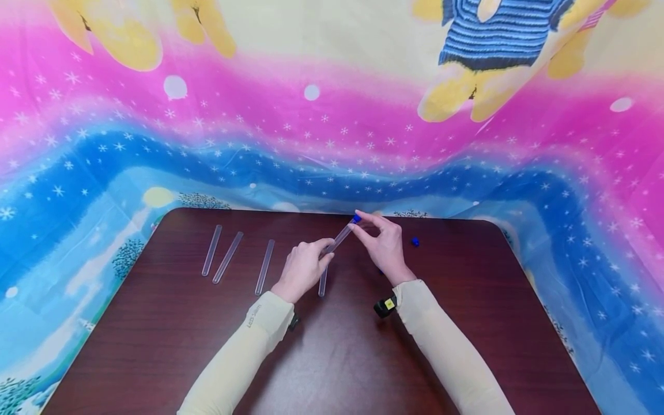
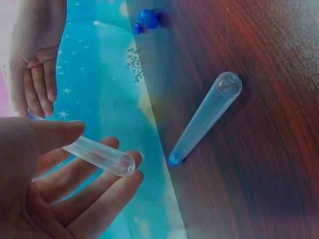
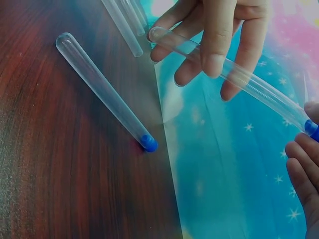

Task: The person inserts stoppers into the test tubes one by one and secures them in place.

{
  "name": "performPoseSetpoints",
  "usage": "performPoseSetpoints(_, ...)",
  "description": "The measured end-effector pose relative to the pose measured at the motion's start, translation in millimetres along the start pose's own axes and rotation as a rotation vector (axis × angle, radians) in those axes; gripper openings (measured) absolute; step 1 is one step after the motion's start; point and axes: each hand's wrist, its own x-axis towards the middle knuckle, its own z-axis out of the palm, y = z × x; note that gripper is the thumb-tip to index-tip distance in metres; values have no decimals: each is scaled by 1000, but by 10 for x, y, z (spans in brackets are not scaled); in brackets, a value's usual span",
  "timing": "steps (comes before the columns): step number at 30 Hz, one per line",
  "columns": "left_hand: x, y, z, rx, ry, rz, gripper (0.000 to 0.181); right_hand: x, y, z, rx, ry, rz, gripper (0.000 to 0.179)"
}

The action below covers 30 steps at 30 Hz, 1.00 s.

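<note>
Head view: we see the left hand holding a clear tube between thumb and fingers, above the middle of the far part of a dark wooden table. The tube is tilted, its far end up and to the right. At that end the right hand pinches a blue cap between thumb and fingers; the cap sits at the tube's mouth, though we cannot tell how firmly.

Below the held tube lies a capped tube on the table, its blue end pointing to the far side. To the left we count three more clear tubes — two close together at the far left, one nearer the left hand. Loose blue caps lie to the right, beyond the right wrist. A patterned cloth hangs behind the table's far edge.
</note>
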Motion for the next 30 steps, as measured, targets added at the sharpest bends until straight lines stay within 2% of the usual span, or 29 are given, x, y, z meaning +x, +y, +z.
performPoseSetpoints(7,5,19,11,19,-2,-3,28,-21,-13,28,56,5,15,41)
performPoseSetpoints(14,16,19,33,-54,-5,0,29,-14,-103,34,48,3,17,41)
performPoseSetpoints(30,47,39,40,-83,36,59,27,15,-69,72,76,-8,-7,38)
